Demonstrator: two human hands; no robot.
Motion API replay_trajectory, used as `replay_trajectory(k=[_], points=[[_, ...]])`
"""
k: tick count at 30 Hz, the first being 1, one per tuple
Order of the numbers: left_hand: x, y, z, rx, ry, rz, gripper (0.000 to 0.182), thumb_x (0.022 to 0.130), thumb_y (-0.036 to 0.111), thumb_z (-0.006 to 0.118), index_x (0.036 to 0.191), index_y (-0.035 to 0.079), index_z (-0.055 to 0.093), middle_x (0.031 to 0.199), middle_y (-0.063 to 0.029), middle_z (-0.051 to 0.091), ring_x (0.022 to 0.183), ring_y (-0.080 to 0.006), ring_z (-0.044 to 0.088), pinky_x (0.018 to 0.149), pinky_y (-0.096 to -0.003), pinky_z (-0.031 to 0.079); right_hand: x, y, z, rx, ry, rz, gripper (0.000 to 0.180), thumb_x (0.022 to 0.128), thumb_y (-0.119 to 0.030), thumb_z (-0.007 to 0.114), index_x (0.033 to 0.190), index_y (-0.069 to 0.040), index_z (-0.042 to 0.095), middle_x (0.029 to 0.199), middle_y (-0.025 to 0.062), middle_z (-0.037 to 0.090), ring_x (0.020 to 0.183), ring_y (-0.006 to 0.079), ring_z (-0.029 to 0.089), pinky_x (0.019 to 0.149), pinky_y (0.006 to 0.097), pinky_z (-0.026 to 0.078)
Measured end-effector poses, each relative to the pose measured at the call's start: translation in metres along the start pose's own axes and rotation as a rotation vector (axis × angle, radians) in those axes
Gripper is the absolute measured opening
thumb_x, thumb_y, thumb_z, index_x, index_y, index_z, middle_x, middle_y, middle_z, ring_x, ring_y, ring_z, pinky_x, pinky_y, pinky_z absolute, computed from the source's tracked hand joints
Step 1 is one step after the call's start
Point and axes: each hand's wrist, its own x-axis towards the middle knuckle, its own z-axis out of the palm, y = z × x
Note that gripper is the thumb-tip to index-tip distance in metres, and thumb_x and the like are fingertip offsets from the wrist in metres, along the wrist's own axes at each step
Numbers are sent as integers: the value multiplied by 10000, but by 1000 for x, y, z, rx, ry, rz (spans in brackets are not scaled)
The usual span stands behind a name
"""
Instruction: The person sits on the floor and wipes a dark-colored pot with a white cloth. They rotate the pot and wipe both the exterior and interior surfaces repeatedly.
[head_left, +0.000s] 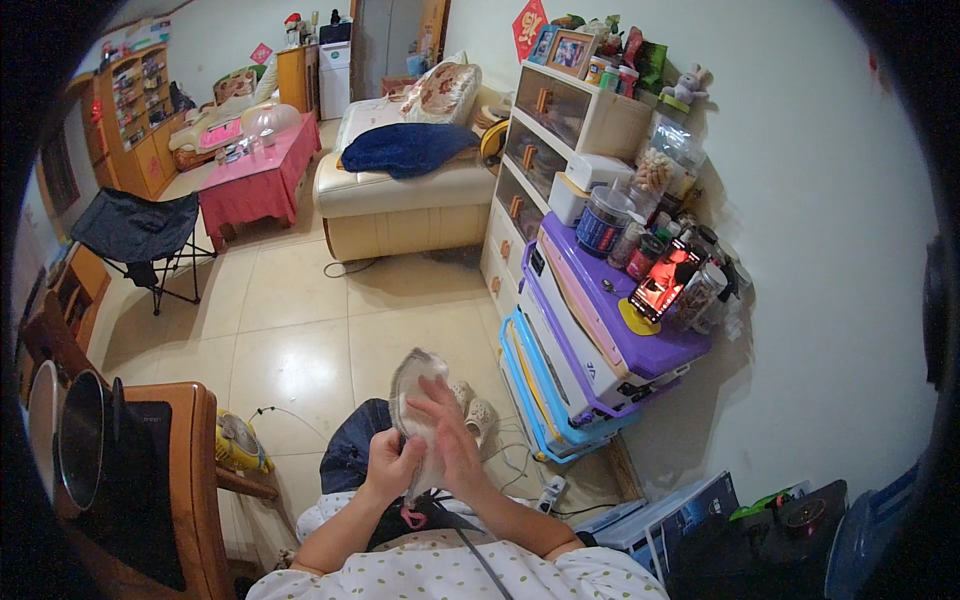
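A flat, pale fabric piece (413, 386) with a rough grey edge is held up in front of my lap. My left hand (395, 461) grips its lower left edge, thumb on top and fingers curled. My right hand (450, 442) lies against its right side with the fingers spread over the surface; whether its thumb pinches the cloth is hidden. Below the hands, a small pink loop (413, 516) and dark cords show at my waist. Dark blue cloth (352, 448) lies over my lap, to the left of the fabric piece.
A wooden chair (206, 480) stands at left, a small yellow fan (241, 442) beside it. Stacked storage boxes (562, 352) stand at right, with jars and a lit phone (666, 281) on top. Pale clogs (480, 420), cables and a power strip (551, 493) are on the floor.
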Motion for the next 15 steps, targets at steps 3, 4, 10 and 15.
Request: replay_trajectory(k=[3,4,10,15], points=[[-2,-11,-6,-72,73,-14,317,850,255,476,665,3,531,538,39,452,483,-41,367,426,-215,301,1,1,-3,175,-24,38,362,852,-237,308,1090,-14,466,1255,150,373,1255,282,171,1011,392,105],[0,-10,-2,-206,120,-71,343,856,221,467,583,19,514,511,51,424,466,-41,343,413,-214,276,1,0,-3,149,-9,42,341,838,-217,332,1076,-22,480,1236,147,393,1243,286,201,1004,395,129],[-3,-7,-4,2,1,-40,406,831,228,467,491,8,441,431,-18,374,421,-73,345,382,-254,272,7,9,-12,-288,-14,-189,252,791,-190,437,966,-54,557,1135,141,473,1128,295,372,943,392,258],[-5,-5,-19,143,-238,195,410,799,297,478,524,-3,429,442,-53,349,396,-126,362,381,-281,287,12,14,-24,-58,-34,-87,321,802,-304,426,944,-53,567,1073,155,490,1056,277,421,902,378,302]])
